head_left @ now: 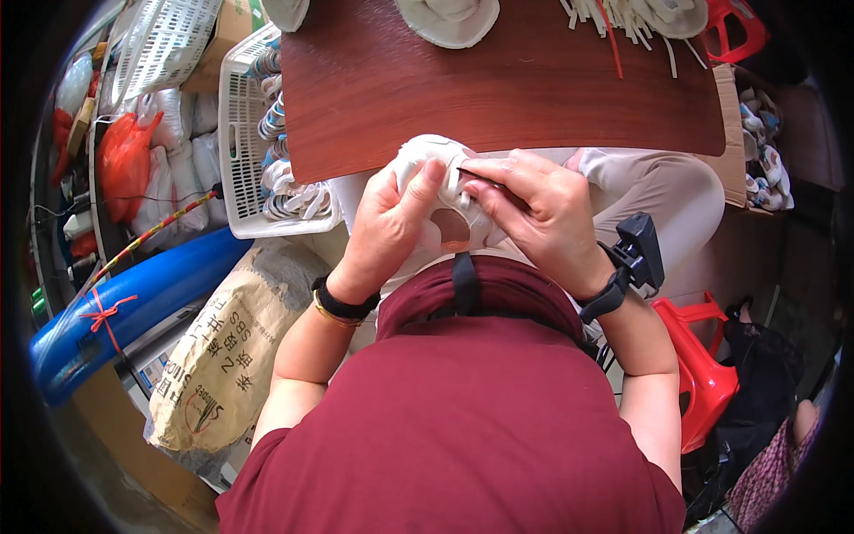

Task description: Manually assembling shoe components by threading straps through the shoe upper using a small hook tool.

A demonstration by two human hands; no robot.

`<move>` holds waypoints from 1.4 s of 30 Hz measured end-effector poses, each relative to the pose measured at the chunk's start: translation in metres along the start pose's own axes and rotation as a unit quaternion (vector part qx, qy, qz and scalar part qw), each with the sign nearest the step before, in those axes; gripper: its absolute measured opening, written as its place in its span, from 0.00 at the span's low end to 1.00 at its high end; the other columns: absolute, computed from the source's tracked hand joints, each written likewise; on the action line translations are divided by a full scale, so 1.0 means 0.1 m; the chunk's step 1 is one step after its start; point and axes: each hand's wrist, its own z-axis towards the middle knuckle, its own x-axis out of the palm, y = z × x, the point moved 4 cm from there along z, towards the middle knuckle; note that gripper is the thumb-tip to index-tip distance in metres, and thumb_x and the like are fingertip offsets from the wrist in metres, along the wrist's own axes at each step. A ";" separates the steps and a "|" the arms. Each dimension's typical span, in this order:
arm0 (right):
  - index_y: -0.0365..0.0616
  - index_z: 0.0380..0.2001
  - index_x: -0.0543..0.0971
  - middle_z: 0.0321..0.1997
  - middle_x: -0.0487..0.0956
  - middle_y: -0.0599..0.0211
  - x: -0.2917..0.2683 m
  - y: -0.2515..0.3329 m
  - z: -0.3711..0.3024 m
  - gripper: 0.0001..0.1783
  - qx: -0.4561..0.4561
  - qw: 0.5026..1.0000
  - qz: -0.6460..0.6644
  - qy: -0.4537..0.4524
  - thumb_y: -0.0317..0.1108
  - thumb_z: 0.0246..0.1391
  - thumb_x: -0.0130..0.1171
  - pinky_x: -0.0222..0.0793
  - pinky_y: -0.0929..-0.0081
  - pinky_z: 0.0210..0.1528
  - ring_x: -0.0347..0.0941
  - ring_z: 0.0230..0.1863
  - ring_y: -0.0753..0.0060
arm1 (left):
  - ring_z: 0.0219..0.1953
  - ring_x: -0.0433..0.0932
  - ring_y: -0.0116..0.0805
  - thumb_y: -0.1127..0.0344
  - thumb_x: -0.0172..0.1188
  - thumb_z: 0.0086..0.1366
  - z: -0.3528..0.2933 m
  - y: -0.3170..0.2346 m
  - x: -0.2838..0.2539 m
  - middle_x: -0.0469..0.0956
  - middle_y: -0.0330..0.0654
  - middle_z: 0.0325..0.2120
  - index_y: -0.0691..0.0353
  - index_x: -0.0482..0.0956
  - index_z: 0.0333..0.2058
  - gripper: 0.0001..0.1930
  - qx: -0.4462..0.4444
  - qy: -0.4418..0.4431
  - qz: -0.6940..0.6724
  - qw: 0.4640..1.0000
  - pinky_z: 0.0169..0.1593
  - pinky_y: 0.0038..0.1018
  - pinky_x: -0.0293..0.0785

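A white fabric shoe upper [425, 160] is held up close to my chest, just in front of the near edge of the brown wooden table [498, 80]. My left hand [387, 222] grips its left side, thumb pressed on top. My right hand [538, 209] pinches the upper's right part, with a thin dark tool or strip between the fingertips; what it is stays unclear. The lower part of the upper is hidden behind both hands.
More white uppers [449, 18] and a pile of white strips [614, 18] lie at the table's far edge. A white plastic basket [245, 133] of parts stands at left, a tan sack [227, 356] and blue pipe [142, 303] below it. Red stools [703, 365] sit at right.
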 end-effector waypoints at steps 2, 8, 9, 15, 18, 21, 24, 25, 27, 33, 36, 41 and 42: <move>0.42 0.40 0.82 0.29 0.78 0.60 0.01 0.03 0.00 0.11 -0.028 0.999 0.015 0.016 0.29 0.52 0.64 0.73 0.68 0.32 0.77 0.28 0.59 | 0.44 0.76 0.22 0.59 0.50 0.75 0.01 -0.01 0.00 0.79 0.37 0.42 0.65 0.75 0.50 0.16 0.005 0.003 0.000 1.000 0.47 0.21 0.73; 0.39 0.37 0.81 0.29 0.80 0.58 0.01 0.01 0.03 0.08 -0.028 0.999 0.018 0.024 0.28 0.53 0.63 0.73 0.69 0.32 0.78 0.28 0.60 | 0.42 0.76 0.22 0.61 0.51 0.74 0.00 0.00 0.04 0.80 0.37 0.41 0.66 0.75 0.50 0.15 0.032 0.002 0.052 0.998 0.46 0.22 0.73; 0.38 0.37 0.81 0.29 0.80 0.58 0.01 -0.01 0.05 0.08 0.024 0.996 0.060 0.058 0.28 0.53 0.63 0.73 0.71 0.32 0.78 0.28 0.64 | 0.42 0.76 0.22 0.61 0.52 0.73 0.00 0.00 0.04 0.79 0.37 0.41 0.66 0.75 0.50 0.15 0.049 -0.008 0.059 0.997 0.46 0.22 0.73; 0.36 0.39 0.79 0.29 0.79 0.69 0.03 -0.06 0.05 0.09 0.118 0.973 0.166 0.106 0.28 0.55 0.63 0.68 0.81 0.33 0.70 0.30 0.84 | 0.42 0.76 0.23 0.64 0.55 0.72 0.01 0.00 0.00 0.79 0.37 0.40 0.66 0.74 0.50 0.14 0.072 -0.018 0.084 0.994 0.47 0.22 0.73; 0.36 0.39 0.79 0.30 0.79 0.68 0.01 -0.06 0.07 0.09 0.124 0.972 0.170 0.104 0.27 0.55 0.63 0.69 0.81 0.33 0.71 0.30 0.83 | 0.42 0.76 0.23 0.67 0.59 0.69 0.01 -0.05 0.00 0.79 0.37 0.41 0.66 0.73 0.51 0.15 0.083 -0.001 0.088 0.993 0.45 0.22 0.74; 0.35 0.39 0.79 0.31 0.80 0.65 -0.02 -0.10 0.09 0.10 0.093 0.985 0.077 0.123 0.26 0.54 0.63 0.71 0.79 0.34 0.73 0.30 0.81 | 0.41 0.76 0.23 0.69 0.64 0.65 -0.04 -0.05 -0.04 0.78 0.38 0.42 0.66 0.72 0.52 0.19 0.033 0.021 0.154 0.987 0.42 0.22 0.75; 0.35 0.39 0.79 0.30 0.80 0.63 0.01 -0.12 0.08 0.10 0.088 0.981 0.051 0.166 0.25 0.53 0.63 0.72 0.78 0.34 0.74 0.30 0.80 | 0.41 0.75 0.23 0.70 0.68 0.60 -0.06 -0.02 -0.03 0.77 0.38 0.42 0.66 0.71 0.53 0.24 0.022 0.029 0.111 0.993 0.42 0.22 0.76; 0.36 0.37 0.79 0.28 0.80 0.58 0.03 -0.15 0.06 0.09 0.076 0.982 0.071 0.156 0.28 0.53 0.63 0.73 0.75 0.33 0.77 0.28 0.71 | 0.41 0.75 0.23 0.70 0.68 0.60 -0.06 -0.02 -0.03 0.77 0.38 0.42 0.66 0.71 0.53 0.24 0.022 0.030 0.111 0.993 0.42 0.22 0.76; 0.37 0.34 0.80 0.26 0.81 0.54 0.03 -0.15 0.05 0.09 0.065 0.983 0.091 0.146 0.31 0.52 0.63 0.74 0.71 0.31 0.80 0.26 0.63 | 0.41 0.76 0.23 0.69 0.70 0.59 -0.06 -0.01 -0.05 0.77 0.38 0.42 0.66 0.71 0.54 0.26 0.015 0.030 0.161 0.986 0.43 0.23 0.76; 0.35 0.30 0.78 0.24 0.79 0.56 0.03 -0.14 0.05 0.09 0.072 0.959 0.124 0.244 0.31 0.51 0.63 0.72 0.69 0.30 0.78 0.24 0.64 | 0.41 0.77 0.22 0.70 0.70 0.58 -0.15 -0.03 -0.04 0.80 0.40 0.39 0.67 0.76 0.49 0.21 0.051 0.071 0.177 0.980 0.44 0.23 0.76; 0.36 0.30 0.77 0.22 0.78 0.56 0.05 -0.14 0.02 0.09 0.054 0.957 0.093 0.269 0.31 0.50 0.63 0.71 0.68 0.29 0.77 0.23 0.61 | 0.39 0.77 0.22 0.71 0.69 0.58 -0.20 0.05 -0.08 0.81 0.40 0.36 0.68 0.78 0.45 0.17 0.008 0.107 0.156 0.982 0.44 0.23 0.76; 0.40 0.27 0.75 0.21 0.77 0.56 0.11 -0.09 -0.07 0.08 -0.016 0.978 0.015 0.208 0.31 0.45 0.62 0.71 0.64 0.26 0.76 0.23 0.54 | 0.39 0.77 0.22 0.74 0.66 0.60 -0.28 0.07 -0.06 0.81 0.38 0.36 0.68 0.77 0.45 0.14 -0.025 0.115 0.136 0.984 0.44 0.23 0.76; 0.41 0.26 0.75 0.21 0.77 0.57 0.11 -0.08 -0.08 0.07 -0.029 0.983 -0.020 0.181 0.31 0.44 0.62 0.72 0.63 0.26 0.77 0.24 0.54 | 0.40 0.77 0.22 0.74 0.65 0.61 -0.28 0.07 -0.05 0.80 0.37 0.37 0.68 0.76 0.47 0.15 -0.016 0.109 0.129 0.985 0.44 0.23 0.76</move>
